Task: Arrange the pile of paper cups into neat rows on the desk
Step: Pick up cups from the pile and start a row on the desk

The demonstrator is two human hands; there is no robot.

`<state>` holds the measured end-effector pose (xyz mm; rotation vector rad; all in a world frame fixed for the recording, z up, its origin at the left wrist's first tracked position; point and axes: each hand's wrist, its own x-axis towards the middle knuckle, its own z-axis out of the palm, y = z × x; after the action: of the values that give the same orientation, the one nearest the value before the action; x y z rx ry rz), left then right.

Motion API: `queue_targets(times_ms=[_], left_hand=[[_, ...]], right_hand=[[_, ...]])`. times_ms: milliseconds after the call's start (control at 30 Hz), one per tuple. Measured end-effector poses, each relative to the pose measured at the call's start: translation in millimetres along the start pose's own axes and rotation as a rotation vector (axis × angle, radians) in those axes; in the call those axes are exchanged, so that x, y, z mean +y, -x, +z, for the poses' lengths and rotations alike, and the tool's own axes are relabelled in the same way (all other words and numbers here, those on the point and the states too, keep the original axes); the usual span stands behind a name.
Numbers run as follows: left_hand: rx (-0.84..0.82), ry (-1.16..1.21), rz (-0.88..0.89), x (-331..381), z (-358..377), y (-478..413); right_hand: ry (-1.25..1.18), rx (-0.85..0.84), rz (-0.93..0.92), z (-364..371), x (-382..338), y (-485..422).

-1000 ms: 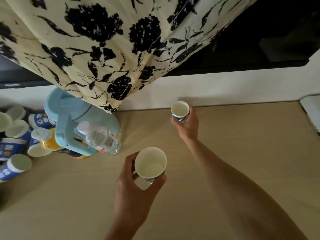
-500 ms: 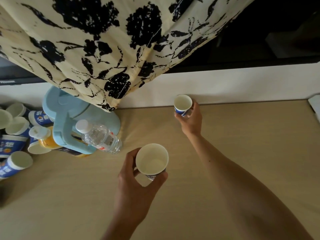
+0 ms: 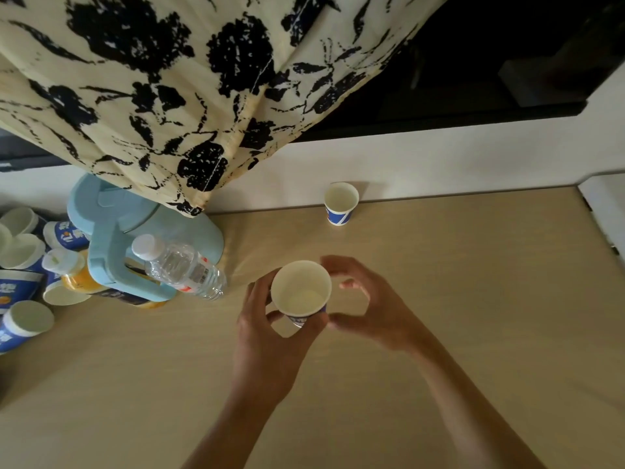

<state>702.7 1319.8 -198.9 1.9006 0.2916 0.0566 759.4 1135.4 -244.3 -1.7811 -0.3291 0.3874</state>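
My left hand point(image 3: 267, 336) grips an upright white-and-blue paper cup point(image 3: 300, 292) above the middle of the wooden desk point(image 3: 439, 316). Just right of that cup, my right hand point(image 3: 375, 309) curls open with thumb and fingers apart, holding nothing. A second paper cup point(image 3: 341, 204) stands alone and upright at the desk's far edge by the white wall. A pile of several more cups point(image 3: 23, 265) lies jumbled at the far left, some on their sides.
A light blue jug with a handle point(image 3: 115, 245) stands left of centre, with a clear plastic water bottle point(image 3: 184, 265) leaning on it and an orange bottle point(image 3: 72, 274) beside it. A floral curtain point(image 3: 169, 79) hangs over the back left. A white object point(image 3: 605, 211) sits at the right edge.
My right hand set the small cup down at the far edge, let go, and drew back beside the cup in my left hand. The left hand has stayed roughly in place.
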Motion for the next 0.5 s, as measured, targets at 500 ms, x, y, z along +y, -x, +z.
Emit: queue_targets(times_ms=[500], left_hand=[[-0.098, -0.037, -0.016, 1, 13, 0]], right_hand=[[-0.033, 0.637, 0.094, -21, 45, -15]])
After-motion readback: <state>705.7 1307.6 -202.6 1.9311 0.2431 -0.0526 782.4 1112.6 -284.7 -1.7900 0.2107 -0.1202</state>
